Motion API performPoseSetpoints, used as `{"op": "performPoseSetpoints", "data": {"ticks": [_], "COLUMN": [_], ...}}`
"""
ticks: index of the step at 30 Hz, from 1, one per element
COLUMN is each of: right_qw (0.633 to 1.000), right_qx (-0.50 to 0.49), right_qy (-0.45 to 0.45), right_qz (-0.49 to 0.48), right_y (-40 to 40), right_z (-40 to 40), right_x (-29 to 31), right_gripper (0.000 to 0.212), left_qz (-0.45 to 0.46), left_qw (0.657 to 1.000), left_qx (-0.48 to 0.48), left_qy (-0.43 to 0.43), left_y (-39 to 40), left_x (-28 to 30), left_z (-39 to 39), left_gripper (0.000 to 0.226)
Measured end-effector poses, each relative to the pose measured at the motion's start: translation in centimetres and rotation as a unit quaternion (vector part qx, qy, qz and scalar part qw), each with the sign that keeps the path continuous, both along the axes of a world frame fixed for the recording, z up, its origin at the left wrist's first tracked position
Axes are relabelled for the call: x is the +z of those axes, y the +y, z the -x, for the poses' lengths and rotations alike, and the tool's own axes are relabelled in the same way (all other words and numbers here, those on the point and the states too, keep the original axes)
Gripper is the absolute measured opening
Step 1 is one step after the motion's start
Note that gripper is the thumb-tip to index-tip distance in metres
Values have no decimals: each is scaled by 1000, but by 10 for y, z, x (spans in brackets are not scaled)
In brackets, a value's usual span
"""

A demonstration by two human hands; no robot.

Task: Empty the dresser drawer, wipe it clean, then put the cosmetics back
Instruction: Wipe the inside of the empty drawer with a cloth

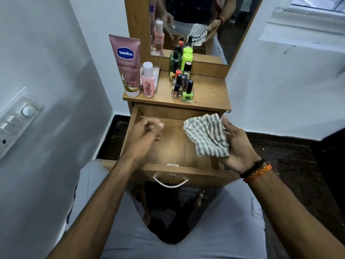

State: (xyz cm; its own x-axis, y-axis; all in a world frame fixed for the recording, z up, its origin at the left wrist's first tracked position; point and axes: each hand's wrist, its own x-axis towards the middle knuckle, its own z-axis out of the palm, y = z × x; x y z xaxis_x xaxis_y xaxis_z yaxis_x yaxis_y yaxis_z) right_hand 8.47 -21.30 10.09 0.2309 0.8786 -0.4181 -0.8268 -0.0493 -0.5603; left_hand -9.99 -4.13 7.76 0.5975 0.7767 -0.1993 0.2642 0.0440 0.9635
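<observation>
- Drawer (pixel 173 144) of the wooden dresser (pixel 211 94) is pulled fully out toward the person; its wooden floor shows bare, with nothing lying in it.
- Drawer front carries a curved metal handle (pixel 170 182) below a small round lock.
- Right hand (pixel 237 146) is over the right side of the drawer, palm up, fingers curled round a grey-and-white striped cloth (pixel 207 136). Cloth is bunched and hangs above the drawer floor, not touching it.
- Right wrist carries a black band and an orange band (pixel 258 171).
- Left hand (pixel 144 136) hovers over the left side of the drawer, fingers loosely curled, holding nothing. The image is blurred here.
- Hands are apart, one on each side of the drawer.
- Cosmetics stand on the dresser top, behind the drawer:
  - pink Vaseline tube (pixel 127 64) at the left rear, upright on its cap;
  - small pink bottle (pixel 148 81) just beside the tube, white cap up;
  - cluster of nail-polish bottles (pixel 182 85) near the centre, with a green nail-polish bottle (pixel 187 92) at its front;
  - two bright green caps (pixel 187 56) at the rear of the cluster, against the mirror (pixel 196 15).
- Mirror rises behind the dresser top and reflects the hands and cloth.
</observation>
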Motion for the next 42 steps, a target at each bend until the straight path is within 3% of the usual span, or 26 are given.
{"op": "performPoseSetpoints", "data": {"ticks": [3, 7, 12, 17, 23, 26, 28, 31, 35, 38, 42], "right_qw": [1000, 996, 972, 923, 920, 851, 826, 883, 948, 959, 949], "right_qx": [10, 4, -1, -16, -63, -81, -74, -37, -35, -77, -88], "right_qy": [10, -76, -214, -358, -377, -509, -546, -462, -317, -270, -283], "right_qz": [-18, 39, 99, 139, 84, 102, 119, 71, 9, 31, 112], "right_y": [7, 16, 19, 16, 10, 9, 7, 3, -5, -7, -5], "right_z": [6, 13, 14, 7, 4, 0, -1, -3, -12, -20, -32], "right_x": [-4, -11, -13, -9, -4, -15, -20, -19, -16, -19, -19], "right_gripper": [66, 45, 38, 29, 20, 24, 25, 30, 44, 45, 26], "left_qz": [176, 247, 211, 152, 45, -33, 21, 123, 94, 64, 66], "left_qw": [981, 960, 973, 984, 993, 996, 993, 977, 972, 976, 973], "left_qx": [-72, -133, -79, -61, -26, 28, 33, 8, -60, -69, -101], "left_qy": [-37, -29, -55, -75, -110, -83, -111, -174, -205, -194, -197], "left_y": [-18, -39, -42, -32, -27, -27, -31, -39, -40, -42, -45], "left_x": [5, 8, 0, 3, -4, -12, -14, -6, -2, -8, -11], "left_z": [-20, -36, -47, -48, -58, -63, -65, -62, -58, -63, -71], "left_gripper": [43, 54, 54, 39, 34, 46, 51, 39, 26, 28, 30]}}
